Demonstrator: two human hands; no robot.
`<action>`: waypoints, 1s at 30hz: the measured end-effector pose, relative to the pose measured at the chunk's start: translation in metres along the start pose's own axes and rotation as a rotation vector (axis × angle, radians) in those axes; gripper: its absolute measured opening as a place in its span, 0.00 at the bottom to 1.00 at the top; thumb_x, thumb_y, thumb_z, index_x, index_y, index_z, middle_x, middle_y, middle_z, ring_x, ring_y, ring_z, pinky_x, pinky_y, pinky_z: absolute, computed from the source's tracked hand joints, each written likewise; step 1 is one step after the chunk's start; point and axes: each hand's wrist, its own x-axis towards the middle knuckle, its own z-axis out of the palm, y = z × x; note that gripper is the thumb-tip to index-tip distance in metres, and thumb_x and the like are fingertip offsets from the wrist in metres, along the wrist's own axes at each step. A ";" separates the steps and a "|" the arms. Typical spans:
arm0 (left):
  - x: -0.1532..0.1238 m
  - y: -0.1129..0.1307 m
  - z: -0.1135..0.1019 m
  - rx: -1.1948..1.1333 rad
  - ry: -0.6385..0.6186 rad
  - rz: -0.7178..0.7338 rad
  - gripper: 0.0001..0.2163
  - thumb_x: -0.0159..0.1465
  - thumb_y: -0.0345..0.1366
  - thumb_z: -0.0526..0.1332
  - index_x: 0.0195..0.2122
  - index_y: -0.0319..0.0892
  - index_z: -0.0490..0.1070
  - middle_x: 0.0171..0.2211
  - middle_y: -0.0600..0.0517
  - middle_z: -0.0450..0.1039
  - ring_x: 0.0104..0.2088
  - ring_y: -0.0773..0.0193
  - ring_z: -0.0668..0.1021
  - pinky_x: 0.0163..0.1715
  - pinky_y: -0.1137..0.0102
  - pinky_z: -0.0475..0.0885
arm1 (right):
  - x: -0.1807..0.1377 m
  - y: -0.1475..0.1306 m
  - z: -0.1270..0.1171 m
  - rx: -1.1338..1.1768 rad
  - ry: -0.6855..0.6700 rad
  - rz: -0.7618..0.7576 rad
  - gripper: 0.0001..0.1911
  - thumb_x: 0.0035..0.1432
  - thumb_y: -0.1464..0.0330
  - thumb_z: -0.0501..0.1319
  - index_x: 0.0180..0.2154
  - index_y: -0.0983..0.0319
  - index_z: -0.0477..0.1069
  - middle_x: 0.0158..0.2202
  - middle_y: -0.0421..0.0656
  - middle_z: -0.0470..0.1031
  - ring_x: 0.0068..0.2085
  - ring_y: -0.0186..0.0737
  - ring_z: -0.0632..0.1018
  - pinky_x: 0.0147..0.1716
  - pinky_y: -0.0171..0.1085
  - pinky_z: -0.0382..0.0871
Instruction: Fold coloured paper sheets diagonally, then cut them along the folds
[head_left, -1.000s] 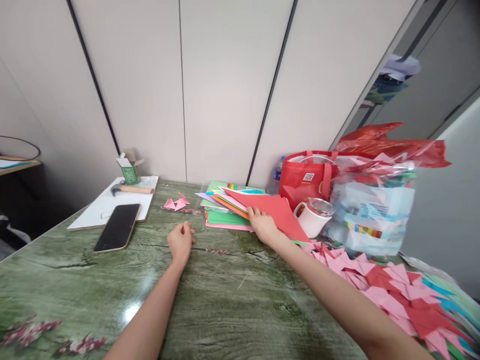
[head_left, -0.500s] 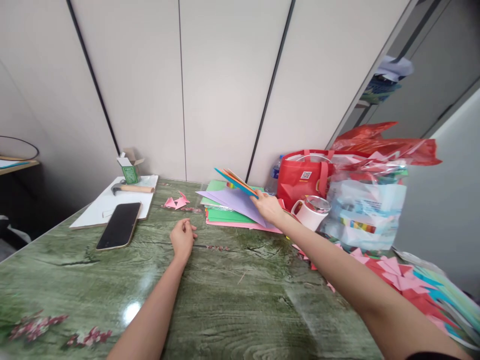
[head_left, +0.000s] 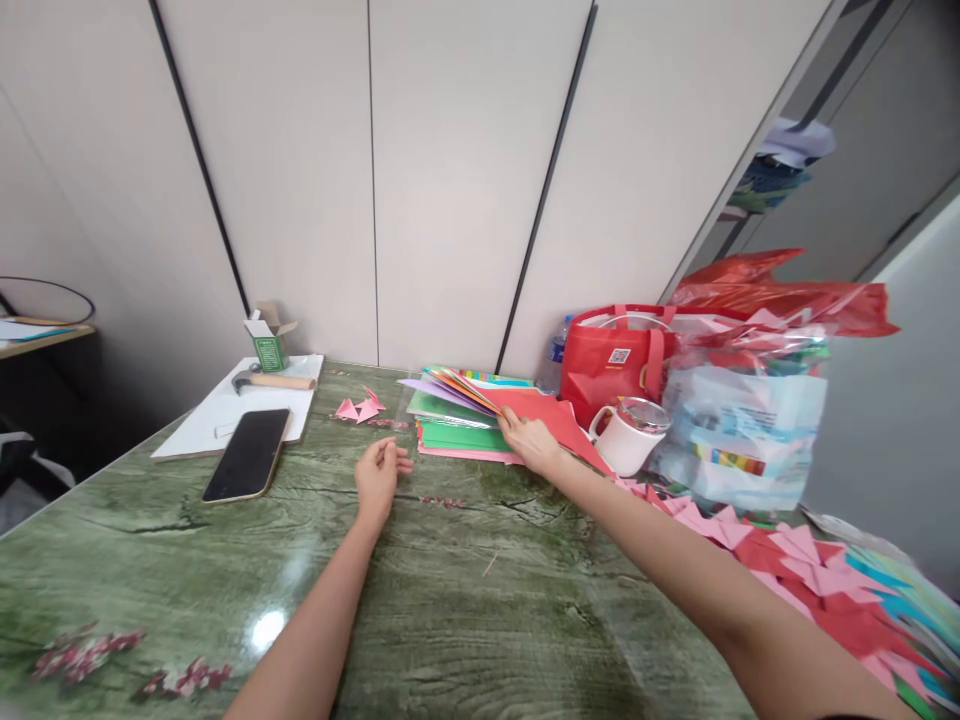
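Observation:
My right hand (head_left: 529, 440) reaches over a stack of coloured paper (head_left: 457, 440) by the wall, its fingers closed on the near edge of some fanned sheets. A red sheet (head_left: 551, 415) lies uppermost there, with orange, yellow and purple edges spread to its left. Beneath are green and pink sheets, some in clear wrapping. My left hand (head_left: 379, 478) rests on the table left of the stack, empty, fingers loosely bent and apart. Just beyond it are small folded pink paper pieces (head_left: 360, 406).
At left, a phone (head_left: 247, 455) overlaps a white board (head_left: 199, 425) bearing a hammer (head_left: 274, 382) and a small green box (head_left: 270, 345). To the right stand a white mug (head_left: 628, 440), a red bag (head_left: 619, 365), a bottle (head_left: 556, 355) and plastic bags (head_left: 750, 430). Folded pink and red papers (head_left: 810, 560) lie near my right forearm.
The raised sheets, blue outermost, have come down onto the stack with my right hand, and a red sheet now shows on top. My left hand looks much the same.

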 end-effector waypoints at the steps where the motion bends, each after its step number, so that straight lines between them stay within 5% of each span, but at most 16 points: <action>1: -0.001 0.000 0.002 -0.045 -0.041 -0.014 0.13 0.65 0.39 0.58 0.48 0.38 0.67 0.44 0.47 0.71 0.39 0.61 0.76 0.37 0.62 0.74 | 0.001 0.006 -0.005 -0.008 0.006 0.002 0.16 0.63 0.66 0.58 0.51 0.64 0.65 0.49 0.47 0.69 0.42 0.40 0.75 0.39 0.42 0.74; 5: -0.010 0.003 0.011 -0.226 -0.230 -0.112 0.14 0.65 0.41 0.57 0.49 0.38 0.67 0.46 0.46 0.71 0.42 0.59 0.76 0.42 0.59 0.73 | 0.009 0.034 -0.041 -0.046 0.050 0.031 0.15 0.64 0.69 0.56 0.52 0.66 0.64 0.50 0.49 0.69 0.42 0.40 0.76 0.38 0.41 0.74; 8: -0.019 0.007 0.018 -0.338 -0.365 -0.225 0.21 0.67 0.47 0.52 0.55 0.38 0.63 0.51 0.40 0.69 0.46 0.53 0.76 0.45 0.52 0.71 | 0.000 0.041 -0.074 -0.065 0.091 0.040 0.15 0.63 0.79 0.49 0.50 0.73 0.63 0.51 0.61 0.66 0.40 0.45 0.78 0.35 0.41 0.73; 12: -0.024 0.011 0.021 -0.428 -0.461 -0.325 0.31 0.66 0.56 0.39 0.60 0.39 0.56 0.54 0.33 0.66 0.47 0.44 0.76 0.42 0.42 0.69 | -0.048 -0.003 -0.095 -0.070 0.148 0.001 0.22 0.61 0.82 0.42 0.54 0.72 0.61 0.58 0.66 0.58 0.44 0.54 0.77 0.33 0.44 0.74; 16: -0.014 0.015 0.010 -0.452 -0.396 -0.302 0.27 0.67 0.54 0.40 0.55 0.42 0.63 0.52 0.41 0.70 0.46 0.51 0.76 0.44 0.52 0.71 | -0.104 -0.082 -0.075 0.034 0.191 -0.204 0.31 0.61 0.80 0.45 0.64 0.59 0.46 0.60 0.65 0.59 0.48 0.61 0.76 0.35 0.56 0.75; 20: -0.003 0.019 -0.020 -0.378 -0.335 -0.316 0.19 0.66 0.48 0.52 0.50 0.39 0.67 0.48 0.45 0.71 0.45 0.57 0.76 0.45 0.56 0.70 | -0.135 -0.132 -0.052 0.172 0.172 -0.374 0.35 0.57 0.79 0.51 0.65 0.66 0.43 0.58 0.69 0.61 0.46 0.63 0.77 0.28 0.54 0.76; 26: 0.001 0.020 -0.048 -0.225 -0.271 -0.224 0.21 0.65 0.51 0.51 0.49 0.42 0.69 0.48 0.43 0.72 0.48 0.53 0.75 0.48 0.53 0.68 | -0.164 -0.140 -0.066 0.236 0.107 -0.568 0.44 0.45 0.72 0.64 0.62 0.78 0.49 0.58 0.72 0.58 0.49 0.65 0.74 0.31 0.51 0.77; 30: 0.008 0.020 -0.043 -0.056 -0.126 -0.082 0.18 0.65 0.46 0.55 0.50 0.39 0.67 0.48 0.45 0.71 0.45 0.57 0.75 0.45 0.55 0.70 | -0.155 -0.108 -0.079 0.396 -0.082 -0.586 0.47 0.43 0.66 0.70 0.62 0.68 0.53 0.52 0.61 0.69 0.43 0.56 0.77 0.30 0.44 0.76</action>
